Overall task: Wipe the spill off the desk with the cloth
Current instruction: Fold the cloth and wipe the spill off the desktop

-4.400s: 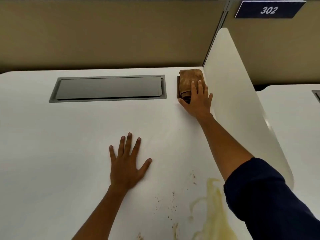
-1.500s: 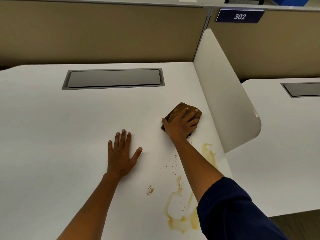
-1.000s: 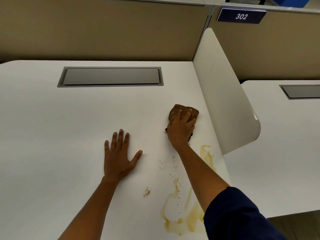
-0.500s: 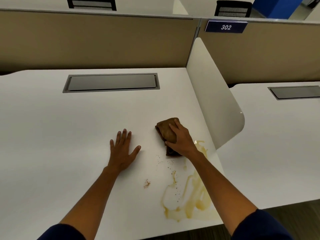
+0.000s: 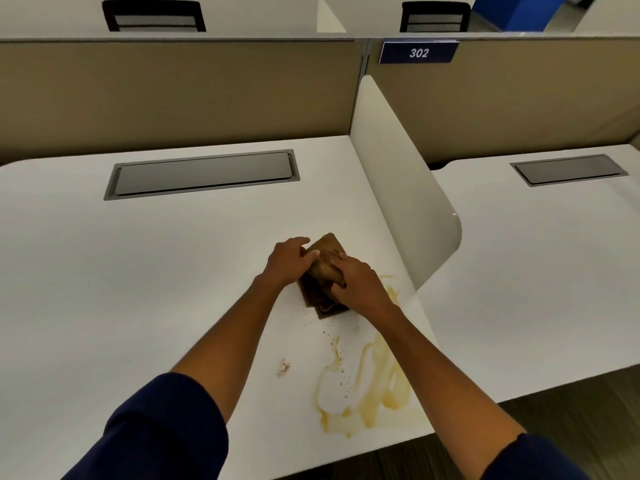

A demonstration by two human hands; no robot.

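- Nearest the person, a yellowish-brown liquid spill spreads over the front right part of the white laminate desk, reaching close to the front edge; dark specks and a small crumbly brown patch lie just left of it
- Beyond the spill, a folded brown cloth rests on the desk, touching only the spill's far fringe
- The right hand has its fingers curled over the cloth's right side, gripping it; the left hand pinches its left edge with bent fingers and thumb
- The step in hand seems to be readying the cloth; it would go best flattened into a broad pad, then drawn from the far fringe toward the pool, working inward so liquid is not pushed off the front edge
- The specks would need a separate pass
- A curved white divider panel stands along the desk's right side, just beside the spill
- Further back, a grey recessed cable tray lid sits in the desk
- Behind runs a tan fabric partition with a blue sign reading 302; two black chair backs show beyond it
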